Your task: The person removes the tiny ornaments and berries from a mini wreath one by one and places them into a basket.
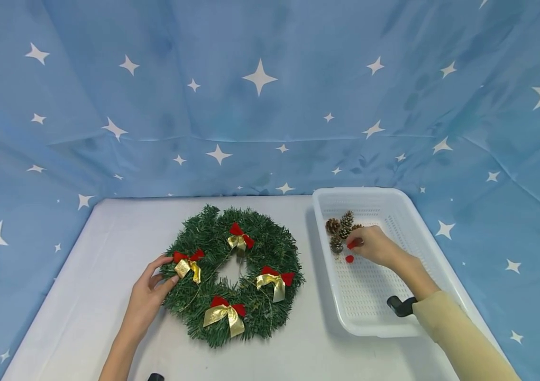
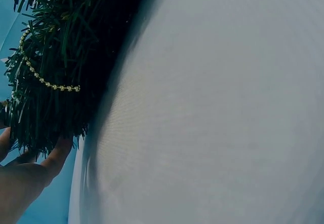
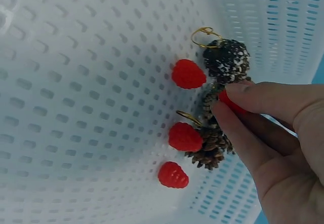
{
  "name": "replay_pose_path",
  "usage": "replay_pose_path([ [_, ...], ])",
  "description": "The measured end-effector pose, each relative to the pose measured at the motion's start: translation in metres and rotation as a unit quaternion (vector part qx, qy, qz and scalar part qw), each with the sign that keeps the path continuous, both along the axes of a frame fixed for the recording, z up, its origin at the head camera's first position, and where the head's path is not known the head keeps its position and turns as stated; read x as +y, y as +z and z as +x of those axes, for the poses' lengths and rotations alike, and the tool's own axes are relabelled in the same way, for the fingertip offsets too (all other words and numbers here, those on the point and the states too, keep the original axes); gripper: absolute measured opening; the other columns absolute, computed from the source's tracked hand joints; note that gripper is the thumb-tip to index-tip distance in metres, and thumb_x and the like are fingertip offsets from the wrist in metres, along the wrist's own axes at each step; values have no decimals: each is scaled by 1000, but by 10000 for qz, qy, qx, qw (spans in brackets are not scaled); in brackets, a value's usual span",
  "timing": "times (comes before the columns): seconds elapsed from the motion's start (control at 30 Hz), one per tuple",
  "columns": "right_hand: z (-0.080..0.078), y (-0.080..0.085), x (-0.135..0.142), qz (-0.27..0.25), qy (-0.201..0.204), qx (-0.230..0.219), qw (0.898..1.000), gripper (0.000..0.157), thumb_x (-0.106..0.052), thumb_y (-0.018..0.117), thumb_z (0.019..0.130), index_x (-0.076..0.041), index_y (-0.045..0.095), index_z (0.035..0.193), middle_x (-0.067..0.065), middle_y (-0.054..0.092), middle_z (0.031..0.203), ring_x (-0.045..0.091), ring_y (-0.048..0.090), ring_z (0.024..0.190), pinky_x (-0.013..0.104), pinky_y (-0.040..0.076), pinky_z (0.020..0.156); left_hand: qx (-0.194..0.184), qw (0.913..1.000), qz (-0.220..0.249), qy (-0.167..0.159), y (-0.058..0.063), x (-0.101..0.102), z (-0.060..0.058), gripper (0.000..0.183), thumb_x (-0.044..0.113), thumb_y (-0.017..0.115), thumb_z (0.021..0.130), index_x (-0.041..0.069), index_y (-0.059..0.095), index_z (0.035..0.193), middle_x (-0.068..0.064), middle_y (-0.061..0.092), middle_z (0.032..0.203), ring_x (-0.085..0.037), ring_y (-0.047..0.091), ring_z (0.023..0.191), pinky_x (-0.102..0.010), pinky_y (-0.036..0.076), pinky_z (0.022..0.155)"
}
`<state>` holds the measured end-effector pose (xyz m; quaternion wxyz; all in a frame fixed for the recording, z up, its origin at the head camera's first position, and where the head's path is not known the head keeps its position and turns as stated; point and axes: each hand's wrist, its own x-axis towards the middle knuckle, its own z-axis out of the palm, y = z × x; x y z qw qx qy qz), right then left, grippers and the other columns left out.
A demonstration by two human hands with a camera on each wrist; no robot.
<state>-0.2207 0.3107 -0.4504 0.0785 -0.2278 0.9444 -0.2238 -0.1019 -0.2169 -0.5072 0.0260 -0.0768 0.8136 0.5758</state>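
Observation:
A green tinsel wreath (image 1: 270,238) lies on the table, bearing red and gold bows, one of them (image 1: 188,264) at its left side. My left hand (image 1: 147,291) grips the wreath's left edge beside that bow, thumb and fingers apart. In the left wrist view its fingertips (image 2: 59,155) meet the green strands. Over the white plastic basket (image 1: 374,288), my right hand (image 1: 378,247) pinches a red artificial raspberry (image 3: 231,102) between thumb and fingers, which partly hide it. Several more raspberries (image 3: 188,74) lie below, close to pinecones (image 3: 227,61) with gold loops.
The basket stands right of the wreath, with raised perforated walls. A gold bead string (image 2: 43,80) runs along the wreath. White cloth (image 1: 122,233) covers the table, and a blue curtain (image 1: 231,106) with white stars rises behind and at both sides.

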Motion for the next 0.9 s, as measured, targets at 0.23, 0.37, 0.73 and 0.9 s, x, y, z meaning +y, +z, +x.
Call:
replay_pose_path([
  [0.23, -4, -5, -4, 237, -37, -12, 9997, 15, 7, 71, 86, 3, 77, 100, 13, 76, 94, 27, 73, 86, 39, 63, 74, -38, 10000, 2, 31, 1, 0, -1, 57, 30, 66, 103, 18, 43, 154, -9, 18, 172, -48, 32, 150, -66, 39, 115],
  [0.37, -7, -7, -6, 353, 0, -82, 9993, 14, 7, 72, 86, 3, 77, 99, 14, 76, 93, 26, 72, 84, 40, 62, 73, -69, 10000, 7, 47, 1, 0, -1, 57, 29, 66, 103, 18, 43, 154, -8, 18, 172, -49, 30, 150, -67, 37, 116],
  [0.73, -14, -17, -9, 508, 208, -298, 9980, 9, 3, 74, 89, -4, 74, 84, 3, 70, 77, 11, 59, 68, 29, 53, 61, -43, 10000, -58, 40, -1, 1, 1, 57, 31, 65, 103, 20, 44, 154, -8, 19, 172, -46, 34, 149, -64, 42, 113],
  [0.9, -15, -18, -9, 491, 321, -249, 9980, 11, 6, 73, 88, -4, 75, 83, 3, 69, 75, 8, 59, 65, 27, 53, 59, -50, 9999, -124, 44, 1, 1, 2, 56, 31, 65, 104, 20, 43, 155, -8, 19, 172, -44, 37, 148, -61, 44, 111],
])
